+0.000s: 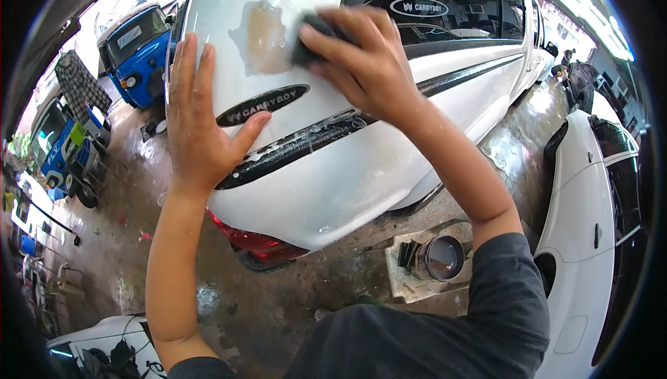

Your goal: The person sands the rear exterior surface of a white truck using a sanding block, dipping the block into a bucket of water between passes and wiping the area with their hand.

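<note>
Right hand point(365, 59) grips dark sponge point(309, 35) | left hand point(198, 122) open, flat on white car point(333, 177)

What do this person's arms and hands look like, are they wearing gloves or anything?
No gloves: both the left hand and the right hand are bare, with no rings, watch or bands showing. The forearms are bare too. A dark grey short sleeve covers the right upper arm; the left sleeve edge is also dark grey.

The left hand point(198, 125) is lying flat with fingers spread and pointing up, left of frame centre, its bare forearm rising from the lower edge. The right hand point(361, 59) is curling its fingers closed, upper centre, wrist bent.
</note>
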